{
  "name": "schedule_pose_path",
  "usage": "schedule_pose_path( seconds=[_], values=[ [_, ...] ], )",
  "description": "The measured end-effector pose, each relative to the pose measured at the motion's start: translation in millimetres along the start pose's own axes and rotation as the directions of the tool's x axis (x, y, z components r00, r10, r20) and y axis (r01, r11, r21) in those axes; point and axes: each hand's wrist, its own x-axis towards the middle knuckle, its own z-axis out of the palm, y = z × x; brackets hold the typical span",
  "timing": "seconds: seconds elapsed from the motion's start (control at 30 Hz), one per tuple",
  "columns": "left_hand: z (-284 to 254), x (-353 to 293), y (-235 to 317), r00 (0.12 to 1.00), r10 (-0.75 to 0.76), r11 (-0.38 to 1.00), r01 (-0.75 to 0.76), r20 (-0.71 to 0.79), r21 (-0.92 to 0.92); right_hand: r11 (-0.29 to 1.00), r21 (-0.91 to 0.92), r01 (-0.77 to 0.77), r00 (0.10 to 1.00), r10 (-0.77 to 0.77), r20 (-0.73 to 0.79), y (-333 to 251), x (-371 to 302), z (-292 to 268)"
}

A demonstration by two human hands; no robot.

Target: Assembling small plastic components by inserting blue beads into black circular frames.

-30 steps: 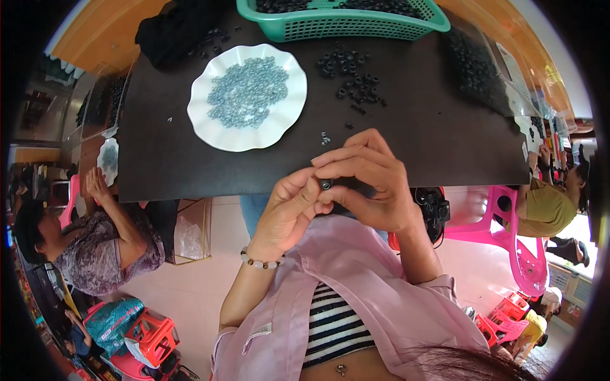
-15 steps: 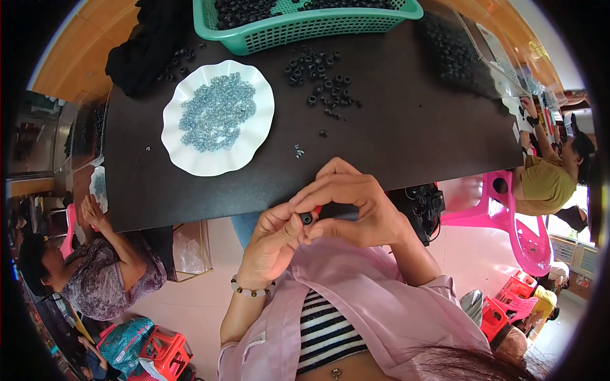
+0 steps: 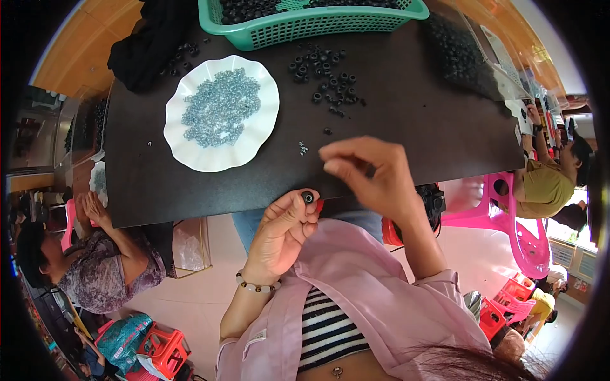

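Between thumb and fingertips, my left hand point(image 3: 279, 232) pinches a small round black part point(image 3: 308, 197) with a hole in its middle, held at the table's near edge. A bit of red point(image 3: 319, 206) shows beside those fingers; what it belongs to is unclear. My right hand point(image 3: 375, 174) hovers over the near part of the table, thumb and forefinger apart, with nothing visible between them. Just beyond its fingertips lie a few tiny silvery pieces point(image 3: 303, 148). A white scalloped plate point(image 3: 184, 155) to the left holds a heap of small clear bluish pieces point(image 3: 222, 108).
Loose black round parts point(image 3: 324, 79) are scattered mid-table. Behind them stands a green basket point(image 3: 318, 32) full of similar parts. Black cloth point(image 3: 136, 60) lies far left, a clear-walled bin point(image 3: 457, 57) far right. Other people sit at both sides; a pink chair point(image 3: 502, 213) stands at right.
My hands have come apart. The right one has moved forward, toward the silvery pieces; the left has shifted slightly forward, still holding the black part.
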Motion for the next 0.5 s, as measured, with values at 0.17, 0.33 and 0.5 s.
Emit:
schedule_pose_path(
  seconds=[0.17, 0.33, 0.5],
  values=[
    [1.1, -1.9, 2.4, 0.999, -0.001, 1.0, 0.002, -0.035, 0.027, 0.877, -0.472, 0.089, 0.984, -0.151, -0.095, 9.2, 26.1, -5.0],
    [-3.3, -2.4, 1.7, 1.0, 0.024, 1.0, -0.024, 0.011, 0.0, 0.809, -0.575, 0.122, 0.983, -0.18, -0.044, 30.5, 37.2, 4.7],
    [-5.5, -3.6, 3.0, 0.999, 0.035, 0.999, -0.036, 0.009, 0.027, 0.802, -0.588, 0.099, 0.992, -0.123, 0.0, 26.3, 35.2, 3.5]
  ],
)
